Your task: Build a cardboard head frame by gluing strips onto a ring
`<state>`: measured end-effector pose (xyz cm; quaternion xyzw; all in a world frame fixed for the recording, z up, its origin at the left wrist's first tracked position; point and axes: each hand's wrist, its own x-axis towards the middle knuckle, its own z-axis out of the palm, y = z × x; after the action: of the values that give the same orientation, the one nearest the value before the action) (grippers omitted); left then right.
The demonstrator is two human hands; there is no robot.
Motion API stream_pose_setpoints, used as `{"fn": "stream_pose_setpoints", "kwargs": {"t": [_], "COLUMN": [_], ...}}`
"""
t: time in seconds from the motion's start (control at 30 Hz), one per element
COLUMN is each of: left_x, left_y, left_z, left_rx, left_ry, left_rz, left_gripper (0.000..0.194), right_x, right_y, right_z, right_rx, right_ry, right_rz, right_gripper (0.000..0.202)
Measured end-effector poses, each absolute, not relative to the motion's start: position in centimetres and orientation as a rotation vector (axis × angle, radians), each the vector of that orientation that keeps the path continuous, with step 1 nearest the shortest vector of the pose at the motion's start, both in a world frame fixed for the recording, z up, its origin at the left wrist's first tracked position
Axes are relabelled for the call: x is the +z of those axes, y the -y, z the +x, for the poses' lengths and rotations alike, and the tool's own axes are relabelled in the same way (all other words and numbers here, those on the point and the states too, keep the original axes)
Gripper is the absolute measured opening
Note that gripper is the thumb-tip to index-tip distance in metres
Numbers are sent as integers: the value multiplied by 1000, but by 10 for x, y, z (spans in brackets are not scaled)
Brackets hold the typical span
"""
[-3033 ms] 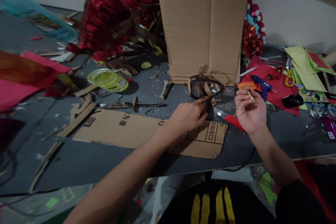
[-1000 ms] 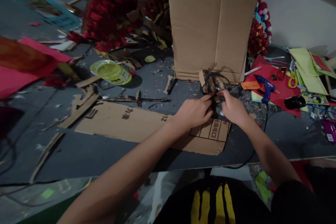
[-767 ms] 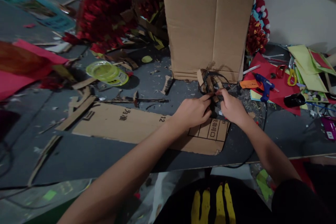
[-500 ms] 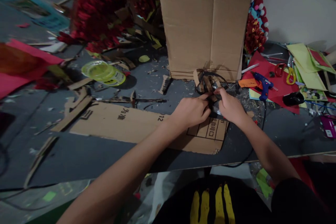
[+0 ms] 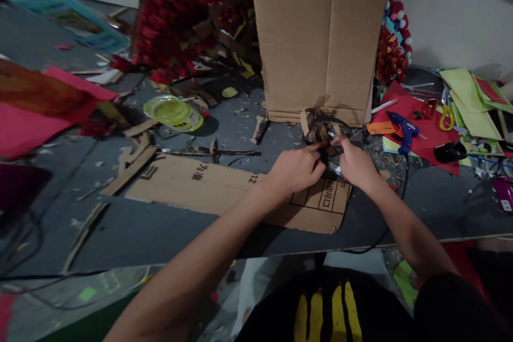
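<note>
My left hand (image 5: 300, 170) and my right hand (image 5: 356, 164) are close together, fingers bent in against a small tangle of brown cardboard strips (image 5: 324, 129) with dark, thin curved pieces. Both hands grip it low, and the fingertips are partly hidden among the strips. Under my left forearm lies a long flat piece of cardboard (image 5: 224, 191) with printed black characters. Just behind the tangle stands a tall cardboard panel (image 5: 296, 37) with a vertical crease.
To the right, a blue glue gun (image 5: 406, 131) and yellow-handled scissors (image 5: 446, 117) lie on red paper. A tipped tub of yellow-green stuff (image 5: 174, 113) is on the left. Wood scraps (image 5: 132, 168) and red paper flowers (image 5: 166, 26) lie farther left; a black cord crosses the table edge.
The view has shifted slightly, so the table's left side sits farther right. Both hands stay on the cardboard strips, with only small finger movement.
</note>
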<state>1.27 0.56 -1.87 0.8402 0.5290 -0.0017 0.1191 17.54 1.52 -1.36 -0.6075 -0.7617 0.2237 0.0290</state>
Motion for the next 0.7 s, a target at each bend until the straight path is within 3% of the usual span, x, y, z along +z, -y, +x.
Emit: {"fn": "stream_pose_setpoints", "kwargs": {"t": [0.27,0.4,0.53,0.7], "left_x": [-25,-27,-27,-32], "left_y": [-5,-1,0,-11], "left_z": [6,-3,-8,-7], "left_rx": [88,545,1055,1050], "left_ry": [-1466,-1312,-1614,-1835], "left_rz": [2531,2585,2350,1966], "left_gripper": [34,31,25,51], "right_x": [-13,-13,-13,-17], "right_y": [-15,-14,-12,-11], "right_z": [176,175,175,176], "right_rx": [614,539,502,490], "right_ry": [2392,2459,2482,2428], "right_rz": [-1875,-1915,-1894,-1706], "right_gripper": [42,42,41,38]}}
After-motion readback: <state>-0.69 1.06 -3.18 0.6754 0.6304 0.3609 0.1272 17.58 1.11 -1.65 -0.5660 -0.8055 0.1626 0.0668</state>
